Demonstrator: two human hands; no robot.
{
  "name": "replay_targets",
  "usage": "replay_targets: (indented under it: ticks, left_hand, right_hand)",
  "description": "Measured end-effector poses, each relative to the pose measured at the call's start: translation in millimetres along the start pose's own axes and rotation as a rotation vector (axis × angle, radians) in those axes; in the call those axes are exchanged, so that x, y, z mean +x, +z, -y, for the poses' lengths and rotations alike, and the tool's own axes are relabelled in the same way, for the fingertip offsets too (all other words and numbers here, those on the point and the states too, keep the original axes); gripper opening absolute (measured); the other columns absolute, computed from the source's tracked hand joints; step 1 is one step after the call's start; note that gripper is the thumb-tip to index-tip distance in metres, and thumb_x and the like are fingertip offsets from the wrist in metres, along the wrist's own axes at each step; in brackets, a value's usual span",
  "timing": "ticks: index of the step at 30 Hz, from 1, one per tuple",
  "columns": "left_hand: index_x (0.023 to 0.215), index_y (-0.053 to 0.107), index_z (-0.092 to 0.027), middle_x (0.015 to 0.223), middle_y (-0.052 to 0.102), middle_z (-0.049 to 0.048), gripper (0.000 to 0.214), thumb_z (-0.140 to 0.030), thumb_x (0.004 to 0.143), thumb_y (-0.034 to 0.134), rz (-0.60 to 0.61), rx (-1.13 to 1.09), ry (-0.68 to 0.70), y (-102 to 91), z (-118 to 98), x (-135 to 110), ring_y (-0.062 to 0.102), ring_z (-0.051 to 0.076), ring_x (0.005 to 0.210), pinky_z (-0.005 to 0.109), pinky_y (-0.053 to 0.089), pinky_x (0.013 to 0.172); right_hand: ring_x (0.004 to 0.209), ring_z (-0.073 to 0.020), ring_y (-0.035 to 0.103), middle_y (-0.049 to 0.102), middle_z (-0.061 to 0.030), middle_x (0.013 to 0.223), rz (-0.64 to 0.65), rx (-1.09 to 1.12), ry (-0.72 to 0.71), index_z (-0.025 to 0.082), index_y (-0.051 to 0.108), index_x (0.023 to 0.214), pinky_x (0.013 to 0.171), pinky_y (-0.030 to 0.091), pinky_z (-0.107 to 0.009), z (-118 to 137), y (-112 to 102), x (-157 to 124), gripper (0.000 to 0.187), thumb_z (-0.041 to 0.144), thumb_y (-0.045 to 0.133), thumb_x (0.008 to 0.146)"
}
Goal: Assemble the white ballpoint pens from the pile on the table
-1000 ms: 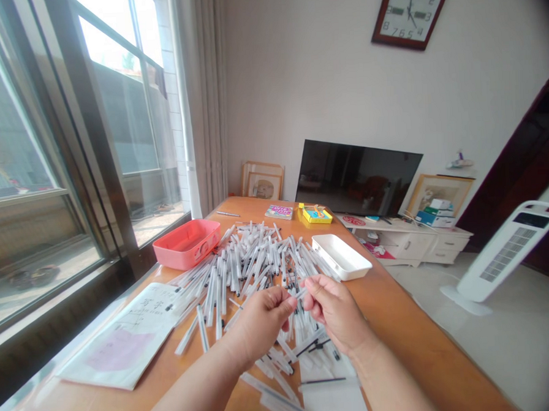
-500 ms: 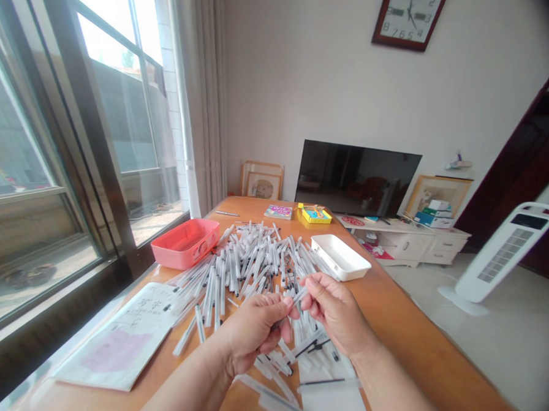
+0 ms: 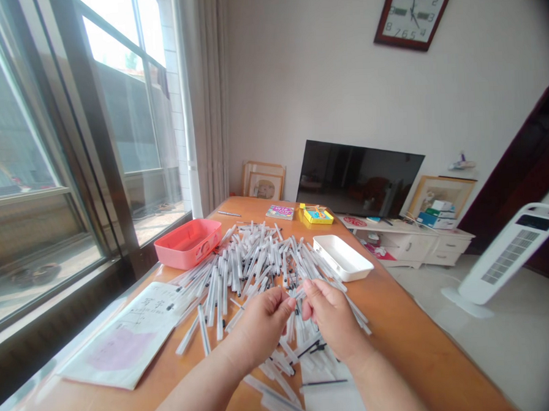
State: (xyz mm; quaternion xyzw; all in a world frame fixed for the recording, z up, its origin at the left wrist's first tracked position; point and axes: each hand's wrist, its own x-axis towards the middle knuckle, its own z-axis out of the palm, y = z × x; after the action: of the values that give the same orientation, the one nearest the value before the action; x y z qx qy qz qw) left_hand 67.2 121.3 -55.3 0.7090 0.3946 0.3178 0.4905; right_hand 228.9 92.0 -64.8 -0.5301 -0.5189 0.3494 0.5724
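Observation:
Over the near side of a big heap of translucent pen barrels (image 3: 223, 275), my two hands meet, fingertips close together. A short stretch of a clear pen barrel (image 3: 298, 294) shows between them. My left hand (image 3: 266, 319) is closed, thumb pressed to forefinger at the barrel's near end. From the other side, my right hand (image 3: 328, 310) pinches the barrel with thumb and index finger. Most of the barrel is covered by fingers. Below the hands lie more barrels with black ends, several thin black pen refills (image 3: 324, 382) and a white sheet (image 3: 333, 405).
A red plastic bin (image 3: 185, 254) stands left of the heap, a white tray (image 3: 346, 269) right of it. A notebook (image 3: 120, 342) lies at the left table edge. Toward the far end are a small booklet (image 3: 280, 212), a yellow box (image 3: 317, 214) and a pen (image 3: 229, 213).
My left hand has turned slightly, its fingers now tucked more under the thumb. Both hands stay close together at the clear barrel. The view has shifted a little.

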Motion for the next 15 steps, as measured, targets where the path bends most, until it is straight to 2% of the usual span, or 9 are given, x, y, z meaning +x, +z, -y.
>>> replay_targets:
  ticks: [2, 4, 10, 15]
  left_hand:
    - [0.078, 0.06, -0.019, 0.057, 0.053, -0.003, 0.04, -0.056, 0.09, 0.051, -0.017, 0.011, 0.012, 1.0, -2.2, -0.1, 0.043, 0.011, 0.054, 0.023, 0.031, 0.052]
    - [0.079, 0.059, -0.018, 0.056, 0.05, -0.0039, 0.04, -0.056, 0.09, 0.051, 0.006, -0.069, -0.021, 1.1, -5.4, -1.2, 0.039, 0.009, 0.052, 0.022, 0.029, 0.05]
    - [0.083, 0.055, -0.02, 0.05, 0.039, -0.009, 0.036, -0.055, 0.089, 0.055, 0.232, -0.492, -0.24, -4.3, -14.2, -4.0, 0.014, 0.005, 0.04, 0.023, 0.009, 0.039]
    - [0.082, 0.054, -0.02, 0.051, 0.042, -0.009, 0.03, -0.048, 0.086, 0.062, 0.318, -0.717, -0.329, -7.2, -16.1, -4.7, 0.014, 0.003, 0.035, 0.023, 0.006, 0.038]
  right_hand:
    - [0.051, -0.0133, 0.043, 0.055, 0.0011, 0.053, -0.013, 0.006, 0.003, 0.02, 0.062, 0.07, 0.052, 0.034, -0.026, 0.2, 0.1, 0.8, 0.048, 0.062, 0.052, 0.092]
    - [0.049, -0.0126, 0.041, 0.053, 0.0019, 0.052, -0.029, 0.052, 0.028, 0.02, 0.062, 0.071, 0.05, 0.033, -0.026, 1.4, 0.7, 1.2, 0.048, 0.062, 0.051, 0.092]
    - [0.051, -0.0121, 0.043, 0.056, 0.0008, 0.054, 0.013, 0.1, -0.007, 0.019, 0.064, 0.078, 0.051, 0.034, -0.025, 7.2, 1.2, -1.4, 0.044, 0.059, 0.052, 0.093]
    - [0.052, -0.0129, 0.045, 0.057, 0.0004, 0.055, 0.008, 0.165, -0.021, 0.019, 0.066, 0.084, 0.052, 0.036, -0.026, 11.5, 0.8, -2.9, 0.041, 0.057, 0.054, 0.093]
